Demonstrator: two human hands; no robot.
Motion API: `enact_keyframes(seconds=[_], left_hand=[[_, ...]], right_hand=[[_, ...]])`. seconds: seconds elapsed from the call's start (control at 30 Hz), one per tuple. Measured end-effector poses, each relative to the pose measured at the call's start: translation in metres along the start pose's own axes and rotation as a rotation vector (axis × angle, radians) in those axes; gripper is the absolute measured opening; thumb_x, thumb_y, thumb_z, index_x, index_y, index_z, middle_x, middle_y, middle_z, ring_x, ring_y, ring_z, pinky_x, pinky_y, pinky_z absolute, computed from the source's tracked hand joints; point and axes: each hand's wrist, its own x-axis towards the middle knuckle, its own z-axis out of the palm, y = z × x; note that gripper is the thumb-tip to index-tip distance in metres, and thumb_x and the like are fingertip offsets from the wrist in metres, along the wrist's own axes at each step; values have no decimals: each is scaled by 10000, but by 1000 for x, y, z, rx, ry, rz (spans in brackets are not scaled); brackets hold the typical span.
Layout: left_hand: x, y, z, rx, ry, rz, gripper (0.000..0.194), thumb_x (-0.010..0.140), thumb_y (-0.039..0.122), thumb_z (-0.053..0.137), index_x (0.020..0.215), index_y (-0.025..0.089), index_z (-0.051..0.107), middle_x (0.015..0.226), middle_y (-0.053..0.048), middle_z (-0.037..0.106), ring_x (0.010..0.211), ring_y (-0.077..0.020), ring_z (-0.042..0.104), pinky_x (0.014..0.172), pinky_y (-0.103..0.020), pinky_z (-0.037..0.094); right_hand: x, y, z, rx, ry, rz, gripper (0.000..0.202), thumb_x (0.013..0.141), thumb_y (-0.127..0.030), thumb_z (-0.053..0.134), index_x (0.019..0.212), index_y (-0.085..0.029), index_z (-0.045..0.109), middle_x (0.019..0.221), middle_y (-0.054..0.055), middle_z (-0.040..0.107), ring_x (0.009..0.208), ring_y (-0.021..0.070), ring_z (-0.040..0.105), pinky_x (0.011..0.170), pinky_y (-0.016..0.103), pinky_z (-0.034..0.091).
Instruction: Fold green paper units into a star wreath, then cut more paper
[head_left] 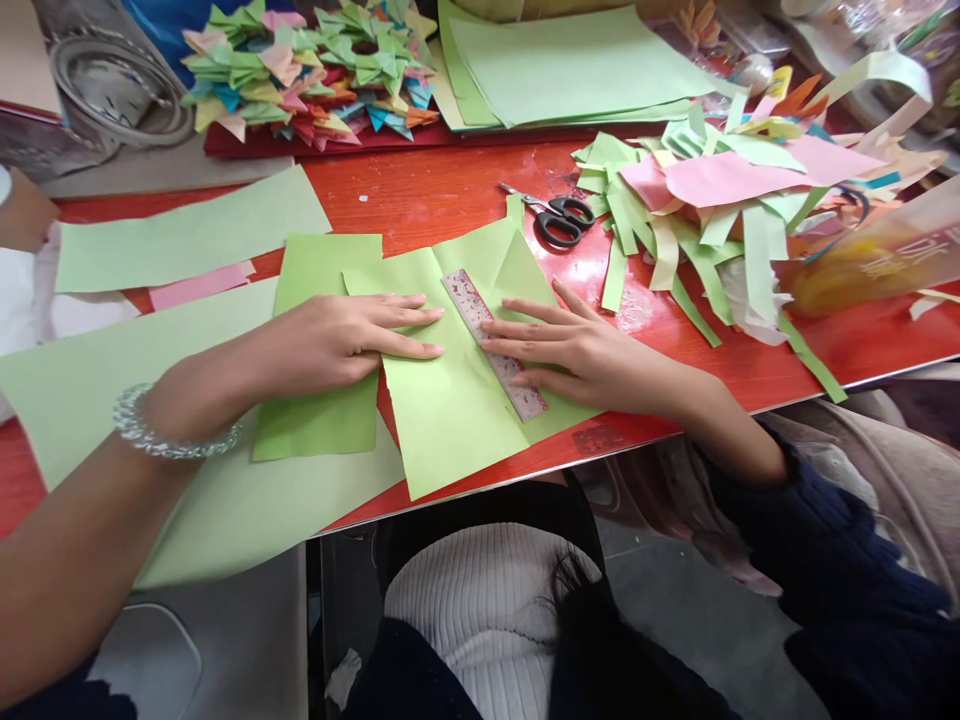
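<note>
A creased light green sheet of paper (450,420) lies before me on the red table. My left hand (337,335) rests flat on its left part, fingers stretched out and holding nothing. Across the middle of the sheet a patterned ruler (469,300) lies at a slant. My right hand (574,345) is spread out, its fingertips over the ruler and its palm over the sheet's right part. Under my left hand and wrist is a darker green piece of paper (322,420), with a large pale green sheet (225,500) below it.
Black-handled scissors (559,220) lie beyond the sheet. Paper strips and scraps (705,200) are heaped at the right. Folded paper pieces (315,70) and stacked green sheets (570,65) stand at the back. The table's front edge (480,480) runs close to my body.
</note>
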Motion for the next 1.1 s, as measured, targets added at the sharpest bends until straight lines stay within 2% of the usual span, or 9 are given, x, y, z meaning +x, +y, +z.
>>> enact_keyframes(seconds=[0.1, 0.27, 0.47, 0.57, 0.67, 0.77, 0.87, 0.97, 1.1], left_hand=[[-1, 0, 0, -6, 2, 2, 646, 820, -12, 310, 1274, 340, 606, 1471, 110, 419, 1395, -169, 378, 1157, -346, 330], [0, 1, -2, -27, -15, 12, 685, 773, -38, 294, 1269, 310, 612, 1481, 93, 408, 1405, -151, 359, 1182, -365, 283], [0, 10, -7, -130, -123, -25, 697, 723, -6, 316, 1243, 331, 635, 1500, 112, 367, 1429, -193, 316, 1174, -398, 291], [1, 16, -12, -209, -139, -71, 673, 695, 20, 330, 1198, 308, 673, 1485, 103, 409, 1413, -214, 350, 1157, -392, 315], [6, 17, -17, -290, -70, -151, 577, 734, 61, 331, 1120, 267, 708, 1358, 62, 581, 1292, -207, 514, 1094, -347, 390], [17, 15, -16, -187, 101, -265, 439, 866, 190, 330, 1128, 232, 681, 1207, -6, 663, 1135, -218, 604, 1012, -356, 436], [32, 6, -12, 19, 220, -395, 445, 905, 444, 427, 1192, 160, 615, 1177, -114, 605, 1147, -306, 548, 987, -434, 416], [47, -8, -10, 63, 222, -536, 585, 778, 607, 591, 1138, 146, 606, 1133, -147, 580, 1158, -367, 505, 938, -458, 424], [65, -23, -17, -41, 139, -627, 599, 660, 625, 687, 1043, 168, 632, 976, -113, 628, 978, -332, 591, 797, -390, 459]], right_hand=[[10, 4, 3, -43, 59, 64, 435, 977, -283, 444, 1410, -250, 466, 1467, 33, 473, 1414, 245, 356, 1180, 578, 187], [15, 5, 2, -77, 134, 150, 395, 974, -271, 444, 1348, -190, 544, 1433, 85, 514, 1376, 242, 421, 1179, 554, 236], [21, 2, -6, 40, 97, 7, 319, 948, -284, 508, 1217, -185, 648, 1315, 85, 616, 1233, 223, 565, 1135, 479, 362], [31, 10, -7, 58, 96, 29, 422, 915, -290, 567, 1318, -167, 576, 1415, 114, 526, 1319, 251, 482, 1129, 464, 376], [42, 23, -6, 65, 33, 12, 623, 882, -324, 619, 1452, -177, 413, 1538, 107, 359, 1430, 271, 320, 1180, 498, 281], [50, 32, -3, 45, 14, 1, 704, 857, -414, 641, 1464, -157, 392, 1533, 131, 362, 1421, 289, 332, 1181, 507, 273], [55, 35, 0, 49, 76, -2, 674, 830, -462, 661, 1406, -158, 485, 1474, 140, 452, 1367, 301, 408, 1149, 501, 331], [61, 37, 1, 76, 115, -4, 658, 835, -436, 664, 1405, -158, 487, 1486, 131, 440, 1380, 295, 392, 1167, 495, 300], [66, 43, 3, 97, 66, -16, 669, 868, -431, 622, 1442, -146, 428, 1508, 103, 412, 1420, 266, 340, 1206, 480, 216]])
